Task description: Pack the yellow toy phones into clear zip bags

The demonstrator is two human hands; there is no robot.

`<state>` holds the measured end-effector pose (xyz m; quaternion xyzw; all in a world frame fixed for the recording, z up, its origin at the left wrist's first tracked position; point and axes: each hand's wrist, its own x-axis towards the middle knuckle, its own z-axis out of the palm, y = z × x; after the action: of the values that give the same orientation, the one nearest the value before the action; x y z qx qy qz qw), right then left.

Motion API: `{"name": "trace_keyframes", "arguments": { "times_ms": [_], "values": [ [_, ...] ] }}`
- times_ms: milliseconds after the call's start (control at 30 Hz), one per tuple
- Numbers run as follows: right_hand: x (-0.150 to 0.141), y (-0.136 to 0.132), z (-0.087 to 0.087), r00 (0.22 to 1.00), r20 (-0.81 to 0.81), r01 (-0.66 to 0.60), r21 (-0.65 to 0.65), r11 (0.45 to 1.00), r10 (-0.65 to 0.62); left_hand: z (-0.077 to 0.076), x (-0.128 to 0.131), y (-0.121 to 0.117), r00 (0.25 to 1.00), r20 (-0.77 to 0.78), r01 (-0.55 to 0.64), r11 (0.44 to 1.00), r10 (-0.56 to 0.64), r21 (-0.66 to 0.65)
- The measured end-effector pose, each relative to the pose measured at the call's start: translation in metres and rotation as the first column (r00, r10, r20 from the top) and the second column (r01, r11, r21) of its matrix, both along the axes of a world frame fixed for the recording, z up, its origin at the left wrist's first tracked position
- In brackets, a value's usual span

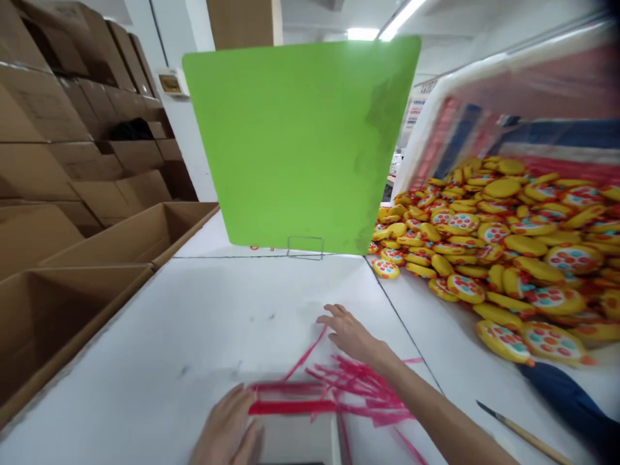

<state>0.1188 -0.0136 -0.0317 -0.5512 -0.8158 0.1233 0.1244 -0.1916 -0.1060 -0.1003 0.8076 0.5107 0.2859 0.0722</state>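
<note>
Head view: pink strip [305, 355] lies along a one-to-seven o'clock axis, pointing down toward the grey box [298, 436].
Right hand [346, 332]: nearer, at the strip's one o'clock end, fingers loosely spread (whether they pinch it, I cannot tell).
Left hand [227, 426]: at the box's nine o'clock, fingers curved, blurred; grip unclear.

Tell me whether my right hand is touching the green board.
Apart. The head view shows bare white tabletop between your right hand and the lower edge of the green board.
</note>
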Motion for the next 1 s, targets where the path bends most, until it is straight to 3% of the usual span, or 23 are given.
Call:
{"name": "trace_keyframes", "arguments": {
  "times_ms": [100,233,400,533,800,900,1000],
  "values": [
    [-0.002,0.029,-0.013,0.998,-0.002,-0.059,-0.049,0.997,0.059,0.003,0.038,0.011,0.997,-0.030,0.072,0.997,-0.072,0.005],
    [0.018,0.035,-0.026,0.994,-0.051,-0.099,-0.075,0.992,0.096,0.023,0.062,0.026,0.991,-0.061,0.109,0.985,-0.117,-0.133],
    [0.076,0.008,-0.032,0.992,-0.125,-0.042,-0.087,0.995,0.031,0.054,0.117,0.058,0.973,-0.193,0.045,0.929,-0.123,-0.368],
    [0.105,-0.029,-0.028,0.981,-0.192,-0.008,-0.102,0.995,-0.011,0.064,0.172,0.072,0.934,-0.216,0.112,0.804,-0.286,-0.584],
    [0.113,-0.090,-0.017,0.948,-0.276,0.102,-0.212,0.972,-0.160,0.065,0.238,0.034,0.805,-0.230,0.232,0.647,-0.547,-0.727],
    [0.117,-0.108,-0.015,0.935,-0.259,0.162,-0.299,0.940,-0.243,0.060,0.250,0.022,0.763,-0.278,0.236,0.653,-0.583,-0.720],
    [0.119,-0.125,-0.018,0.932,-0.248,0.167,-0.355,0.920,-0.265,0.055,0.257,0.020,0.776,-0.288,0.246,0.690,-0.561,-0.680]
  ]
}}
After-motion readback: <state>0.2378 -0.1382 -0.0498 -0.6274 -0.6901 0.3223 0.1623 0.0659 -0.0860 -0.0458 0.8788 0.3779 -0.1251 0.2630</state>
